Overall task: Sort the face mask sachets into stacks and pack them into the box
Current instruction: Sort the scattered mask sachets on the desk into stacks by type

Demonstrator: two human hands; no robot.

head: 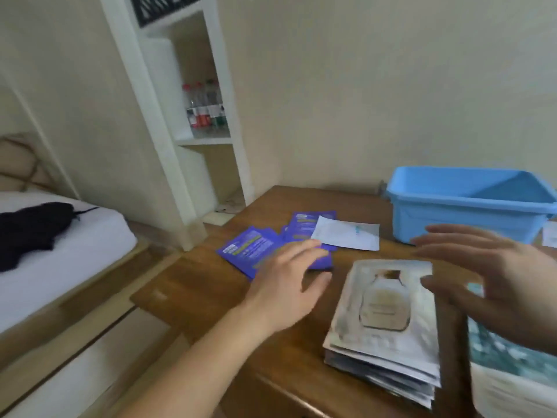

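Note:
A stack of pale sachets [385,321] printed with a bottle shape lies on the wooden table [193,291] in front of me. Several purple sachets [250,247] are spread loosely behind it on the left, with a white sachet [346,236] lying across them. My left hand [286,282] reaches over the purple ones with fingers straight, fingertips at their right edge. My right hand [488,276] hovers open above the right side of the pale stack, holding nothing. An empty blue plastic box [464,206] stands at the back right.
A teal-patterned sachet pile [509,360] lies at the right edge under my right hand. Another white sachet [550,233] peeks out beside the box. A white shelf unit with bottles [205,107] stands behind the table, and a bed with dark clothing [33,227] is on the left.

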